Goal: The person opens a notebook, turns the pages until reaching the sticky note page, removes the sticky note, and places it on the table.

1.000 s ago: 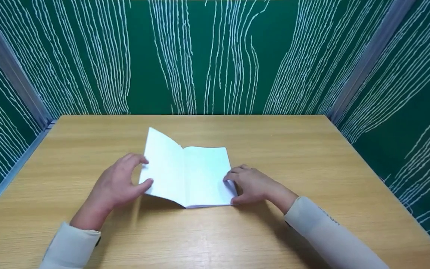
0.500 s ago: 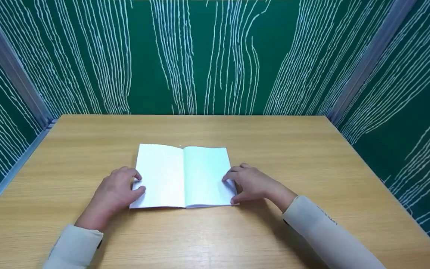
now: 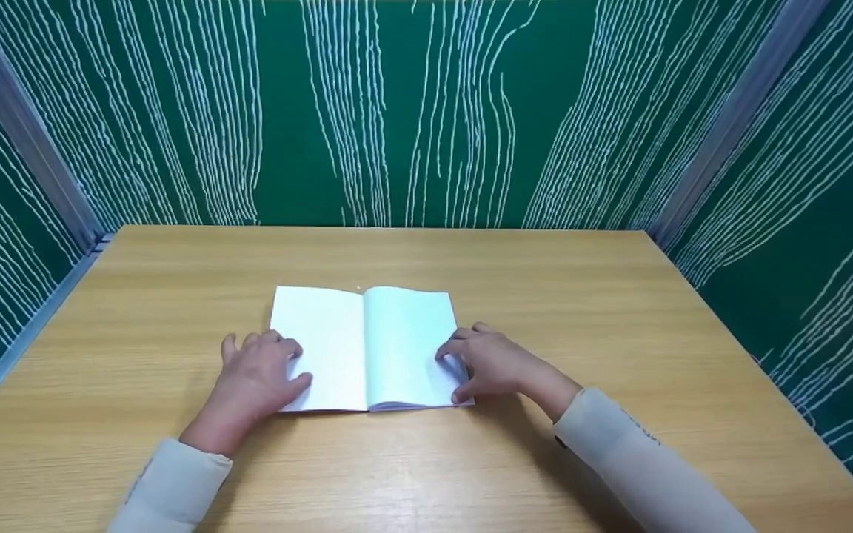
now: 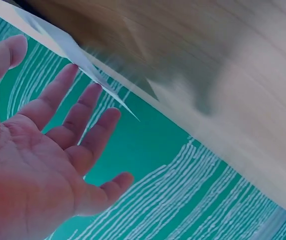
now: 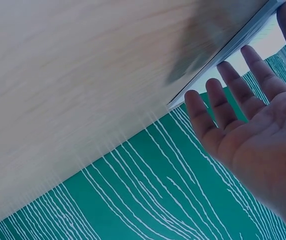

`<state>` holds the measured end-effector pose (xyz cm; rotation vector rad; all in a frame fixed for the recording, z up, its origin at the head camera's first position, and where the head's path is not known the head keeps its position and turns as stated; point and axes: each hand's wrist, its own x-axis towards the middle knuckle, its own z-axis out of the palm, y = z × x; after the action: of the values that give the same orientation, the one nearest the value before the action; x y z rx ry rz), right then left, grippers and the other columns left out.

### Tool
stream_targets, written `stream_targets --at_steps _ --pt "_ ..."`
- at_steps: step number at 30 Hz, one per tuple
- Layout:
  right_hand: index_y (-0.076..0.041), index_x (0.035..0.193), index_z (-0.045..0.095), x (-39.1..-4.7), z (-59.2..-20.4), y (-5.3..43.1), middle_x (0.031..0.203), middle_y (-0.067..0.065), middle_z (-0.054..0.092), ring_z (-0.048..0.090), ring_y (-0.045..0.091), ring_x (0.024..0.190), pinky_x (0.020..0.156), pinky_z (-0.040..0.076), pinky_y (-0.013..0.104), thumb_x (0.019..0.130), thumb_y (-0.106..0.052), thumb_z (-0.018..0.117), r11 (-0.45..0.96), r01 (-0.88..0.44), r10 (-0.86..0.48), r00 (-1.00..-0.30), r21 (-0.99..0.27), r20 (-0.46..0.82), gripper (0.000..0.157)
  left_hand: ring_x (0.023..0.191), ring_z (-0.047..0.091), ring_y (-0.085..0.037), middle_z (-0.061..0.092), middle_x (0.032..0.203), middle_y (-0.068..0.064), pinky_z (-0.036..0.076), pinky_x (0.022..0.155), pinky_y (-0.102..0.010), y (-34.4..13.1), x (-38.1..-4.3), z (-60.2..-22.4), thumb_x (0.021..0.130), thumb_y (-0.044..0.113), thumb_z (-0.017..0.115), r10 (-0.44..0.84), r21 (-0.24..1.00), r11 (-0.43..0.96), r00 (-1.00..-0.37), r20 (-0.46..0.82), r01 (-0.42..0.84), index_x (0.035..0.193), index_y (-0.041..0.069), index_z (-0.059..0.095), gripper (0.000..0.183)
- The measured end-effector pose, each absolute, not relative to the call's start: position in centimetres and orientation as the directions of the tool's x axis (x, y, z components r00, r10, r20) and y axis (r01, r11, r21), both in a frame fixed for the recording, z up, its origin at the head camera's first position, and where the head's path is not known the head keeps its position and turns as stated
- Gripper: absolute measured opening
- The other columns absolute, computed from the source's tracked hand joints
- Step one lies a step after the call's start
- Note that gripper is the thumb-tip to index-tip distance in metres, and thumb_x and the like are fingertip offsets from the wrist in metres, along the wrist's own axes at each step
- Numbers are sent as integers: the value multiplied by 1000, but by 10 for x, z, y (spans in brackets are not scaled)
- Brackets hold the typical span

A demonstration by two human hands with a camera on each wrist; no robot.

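Note:
A notebook (image 3: 330, 348) with blank white pages lies spread out on the wooden table. My left hand (image 3: 252, 377) is at the left page's outer edge, its thumb and forefinger over the paper. In the left wrist view its fingers (image 4: 78, 117) are spread and loosely straight, their tips near the page edge. On the other side, my right hand (image 3: 497, 363) rests at the right page's outer edge, fingertips on the paper and thumb by the lower corner. The right page bulges up near the spine. From the right wrist view, the right fingers (image 5: 233, 90) reach along the notebook's edge.
The wooden table (image 3: 582, 296) extends around the notebook on every side. Green walls (image 3: 426, 111) with wavy white lines enclose its back and sides, with grey metal posts (image 3: 730, 126) at the corners.
The left hand lowered the raised left page flat to the table, then shifted right onto it. The right hand moved slightly left, and the right page now bulges more near the spine.

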<state>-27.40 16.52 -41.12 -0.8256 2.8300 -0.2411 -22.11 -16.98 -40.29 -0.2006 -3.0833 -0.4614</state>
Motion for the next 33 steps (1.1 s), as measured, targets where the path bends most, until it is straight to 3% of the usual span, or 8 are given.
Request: stream_targets --at_steps 8,16,27,33 --pt "-26 122 64 -275 -414 162 127 1 59 46 19 98 81 45 34 72 -41 83 814 -548 -570 -817 -191 -88 55 113 52 -34 61 117 -12 12 109 -66 -150 -229 -404 84 38 66 126 292 948 -992 22 127 120 9 65 47" --pt "-16 137 49 -274 -412 151 135 7 55 50 26 116 101 45 42 75 -50 77 807 -573 -586 -807 -144 -70 75 110 51 -27 58 120 -9 43 97 -47 -131 -234 -402 82 44 67 156 371 916 -988 24 153 122 13 62 51" --pt "-17 139 46 -277 -416 133 136 7 54 50 27 120 104 43 43 77 -48 76 779 -603 -622 -776 -169 -99 76 107 49 -20 55 125 -1 47 95 -40 -108 -236 -408 67 63 73 271 433 856 -958 92 283 133 20 54 80" --pt "-10 138 46 -279 -417 131 134 12 53 50 29 125 110 36 46 80 -45 74 722 -663 -685 -725 -198 -74 73 121 48 -24 45 142 -5 46 99 -44 -97 -236 -411 61 66 75 326 440 835 -941 90 331 136 23 52 89"
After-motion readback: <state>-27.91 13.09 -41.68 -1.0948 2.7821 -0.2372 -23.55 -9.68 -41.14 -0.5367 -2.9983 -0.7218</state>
